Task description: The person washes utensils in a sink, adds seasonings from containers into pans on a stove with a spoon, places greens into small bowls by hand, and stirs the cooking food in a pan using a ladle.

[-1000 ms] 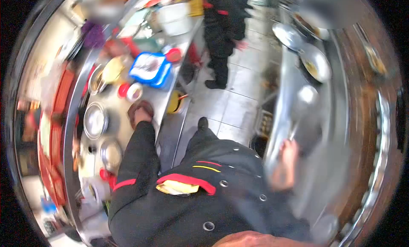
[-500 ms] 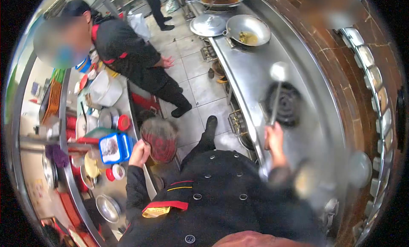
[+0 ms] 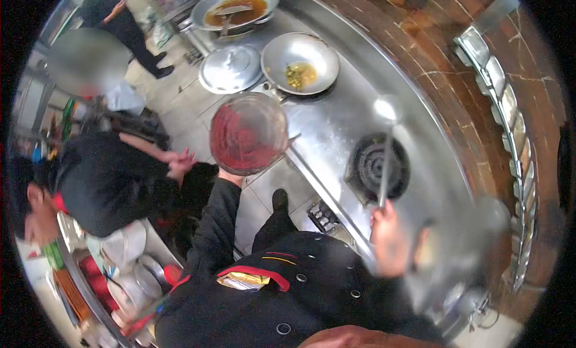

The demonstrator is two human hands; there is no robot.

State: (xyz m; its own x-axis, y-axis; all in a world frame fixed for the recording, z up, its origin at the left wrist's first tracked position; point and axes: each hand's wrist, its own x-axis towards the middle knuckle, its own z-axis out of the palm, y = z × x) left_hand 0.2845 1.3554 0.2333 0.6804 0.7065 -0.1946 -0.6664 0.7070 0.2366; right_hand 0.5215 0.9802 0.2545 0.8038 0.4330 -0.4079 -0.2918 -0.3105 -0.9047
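Note:
My left hand (image 3: 231, 177) is closed on a round bowl (image 3: 249, 135), raised in front of me over the gap beside the stove. Red colour covers much of the bowl; whether it is food or residue, I cannot tell. In my right hand (image 3: 387, 235), fingers wrapped round its handle, is a long ladle (image 3: 386, 162). Its bright head hangs above the steel stove top (image 3: 324, 129), past the black burner (image 3: 379, 166). Beyond the bowl, a wok (image 3: 327, 51) holds some yellow-green food in a little liquid.
Next to the wok lies a domed metal lid (image 3: 231, 69). Farther back, another wok (image 3: 201, 15) contains brown liquid and a utensil. A co-worker in black (image 3: 114, 180) stands close on my left; another person (image 3: 123, 30) is behind. Metal containers (image 3: 504, 96) line the right-hand ledge.
My left hand has swung the bowl up and forward, from beside the left counter toward the stove. My view has turned to the right. The ladle stays in my right hand.

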